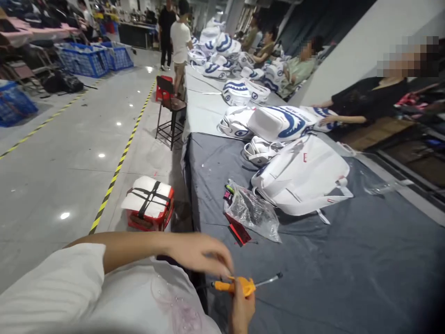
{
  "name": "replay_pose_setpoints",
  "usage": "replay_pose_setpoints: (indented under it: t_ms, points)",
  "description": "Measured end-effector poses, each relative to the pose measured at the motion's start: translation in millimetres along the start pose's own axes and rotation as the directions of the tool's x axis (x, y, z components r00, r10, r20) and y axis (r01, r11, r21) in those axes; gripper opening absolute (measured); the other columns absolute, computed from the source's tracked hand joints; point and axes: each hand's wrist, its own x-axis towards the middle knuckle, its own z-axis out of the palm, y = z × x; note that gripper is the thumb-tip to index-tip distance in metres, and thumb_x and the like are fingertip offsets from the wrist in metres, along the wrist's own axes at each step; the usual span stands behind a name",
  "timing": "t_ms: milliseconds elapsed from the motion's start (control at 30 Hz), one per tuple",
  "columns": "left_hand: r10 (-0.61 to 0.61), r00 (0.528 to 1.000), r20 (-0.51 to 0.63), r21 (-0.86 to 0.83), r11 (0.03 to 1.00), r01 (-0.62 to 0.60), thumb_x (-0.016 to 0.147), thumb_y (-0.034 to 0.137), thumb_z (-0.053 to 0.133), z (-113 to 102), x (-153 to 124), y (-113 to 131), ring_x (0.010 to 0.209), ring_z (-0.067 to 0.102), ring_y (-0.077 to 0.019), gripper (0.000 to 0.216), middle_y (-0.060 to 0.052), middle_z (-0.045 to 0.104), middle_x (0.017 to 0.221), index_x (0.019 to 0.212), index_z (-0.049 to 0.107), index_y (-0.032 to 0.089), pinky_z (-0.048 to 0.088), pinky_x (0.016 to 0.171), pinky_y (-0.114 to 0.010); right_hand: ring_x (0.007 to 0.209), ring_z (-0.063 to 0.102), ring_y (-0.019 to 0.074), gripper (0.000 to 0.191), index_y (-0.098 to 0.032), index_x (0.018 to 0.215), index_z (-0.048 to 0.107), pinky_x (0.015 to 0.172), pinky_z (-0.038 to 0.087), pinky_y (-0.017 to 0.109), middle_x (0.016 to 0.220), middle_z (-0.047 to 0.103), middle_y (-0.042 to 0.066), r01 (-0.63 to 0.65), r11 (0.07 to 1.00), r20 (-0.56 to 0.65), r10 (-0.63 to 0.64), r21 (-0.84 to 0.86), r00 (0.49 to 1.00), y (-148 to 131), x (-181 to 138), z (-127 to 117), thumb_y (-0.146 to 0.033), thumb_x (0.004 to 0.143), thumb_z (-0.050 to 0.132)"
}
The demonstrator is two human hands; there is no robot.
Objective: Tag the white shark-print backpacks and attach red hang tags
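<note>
Low in the view, my right hand [241, 308] comes up from the bottom edge and grips a small orange tool [239, 285] with a thin metal nozzle pointing right. My left hand [201, 254] reaches in from the left, its fingers pinched on the tool's top and rear end. Both hands hover over the near edge of the grey-covered table [347, 269]. A white backpack [302, 178] lies flat farther up the table, beyond a crumpled clear plastic bag [253, 213].
A red flat item [238, 229] and markers [228, 191] lie beside the bag. White-and-blue backpacks [274, 123] pile along the table, where seated people work at right. A red stool with a white cushion [149, 202], a dark chair [170, 109] and blue crates [83, 60] stand on the floor.
</note>
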Motion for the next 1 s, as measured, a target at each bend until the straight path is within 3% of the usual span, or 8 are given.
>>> replay_pose_setpoints:
  t_ms: [67, 133, 333, 567, 733, 767, 867, 1000]
  points:
    - [-0.064, 0.949, -0.309, -0.006, 0.998, 0.065, 0.079, 0.054, 0.072, -47, 13, 6, 0.104, 0.064, -0.0193, 0.040, -0.005, 0.070, 0.107, 0.104, 0.069, 0.024, 0.049, 0.085, -0.028, 0.077, 0.063, 0.0228, 0.066, -0.017, 0.108, 0.059, 0.069, 0.051, 0.032, 0.083, 0.066, 0.002, -0.055, 0.998, -0.118, 0.058, 0.028, 0.991, -27, 32, 12, -0.067, 0.064, 0.064]
    - [-0.126, 0.873, -0.472, 0.000, 0.990, 0.143, 0.079, 0.064, 0.065, -76, 18, 8, 0.096, 0.065, -0.0196, 0.049, -0.006, 0.070, 0.101, 0.101, 0.067, 0.021, 0.050, 0.081, -0.031, 0.074, 0.061, 0.0226, 0.066, -0.017, 0.102, 0.060, 0.068, 0.049, 0.032, 0.080, 0.065, 0.003, -0.111, 0.991, -0.156, 0.122, 0.077, 0.980, -57, 58, 23, -0.066, 0.059, 0.068]
    - [-0.128, 0.810, -0.573, 0.157, 0.952, 0.262, 0.059, 0.079, 0.068, -144, 52, -3, 0.091, 0.066, -0.0247, 0.066, -0.007, 0.071, 0.090, 0.088, 0.068, 0.019, 0.051, 0.088, -0.038, 0.075, 0.065, 0.0188, 0.062, -0.020, 0.096, 0.062, 0.066, 0.052, 0.027, 0.078, 0.069, 0.000, -0.161, 0.919, 0.010, 0.169, 0.360, 0.986, -106, 91, 76, -0.075, 0.066, 0.061]
    - [-0.120, 0.859, -0.498, 0.330, 0.890, 0.316, 0.058, 0.077, 0.068, -203, 148, 22, 0.094, 0.069, -0.0297, 0.067, -0.007, 0.074, 0.091, 0.093, 0.071, 0.019, 0.056, 0.080, -0.038, 0.030, 0.046, 0.0085, 0.053, -0.025, 0.098, 0.062, 0.036, 0.036, 0.017, 0.041, 0.050, -0.014, -0.257, 0.870, 0.139, 0.218, 0.420, 0.966, -108, 124, 140, -0.073, 0.076, 0.057]
    - [-0.065, 0.894, -0.443, 0.439, 0.854, 0.279, 0.059, 0.072, 0.068, -262, 190, 24, 0.106, 0.068, -0.0311, 0.062, -0.005, 0.075, 0.099, 0.095, 0.070, 0.022, 0.054, 0.093, -0.039, 0.040, 0.056, 0.0128, 0.064, -0.023, 0.093, 0.059, 0.038, 0.043, 0.020, 0.050, 0.057, -0.008, -0.248, 0.841, -0.071, 0.319, 0.480, 0.945, -92, 134, 93, -0.082, 0.069, 0.056]
    - [-0.051, 0.887, -0.459, 0.467, 0.835, 0.290, 0.059, 0.071, 0.068, -284, 198, 18, 0.108, 0.067, -0.0326, 0.059, -0.005, 0.076, 0.101, 0.094, 0.070, 0.024, 0.053, 0.096, -0.041, 0.043, 0.057, 0.0136, 0.068, -0.023, 0.093, 0.057, 0.041, 0.045, 0.022, 0.052, 0.058, -0.007, -0.237, 0.838, -0.177, 0.363, 0.491, 0.915, -86, 137, 75, -0.086, 0.068, 0.052]
    - [0.081, 0.808, -0.583, 0.596, 0.718, 0.359, 0.056, 0.066, 0.065, -362, 229, -1, 0.109, 0.066, -0.0399, 0.050, -0.008, 0.076, 0.099, 0.086, 0.068, 0.026, 0.049, 0.100, -0.049, 0.048, 0.061, 0.0176, 0.077, -0.020, 0.095, 0.056, 0.046, 0.049, 0.027, 0.059, 0.062, -0.002, -0.315, 0.875, -0.528, 0.476, 0.369, 0.703, -72, 162, 22, -0.090, 0.068, 0.041]
    - [0.277, 0.810, -0.517, 0.774, 0.556, 0.303, 0.065, 0.055, 0.058, -442, 293, 1, 0.108, 0.066, -0.0396, 0.037, -0.007, 0.076, 0.098, 0.088, 0.065, 0.028, 0.048, 0.101, -0.049, 0.068, 0.069, 0.0248, 0.062, -0.017, 0.106, 0.062, 0.062, 0.052, 0.034, 0.068, 0.066, 0.005, -0.503, 0.862, -0.649, 0.421, 0.068, 0.634, -84, 237, -16, -0.072, 0.085, 0.042]
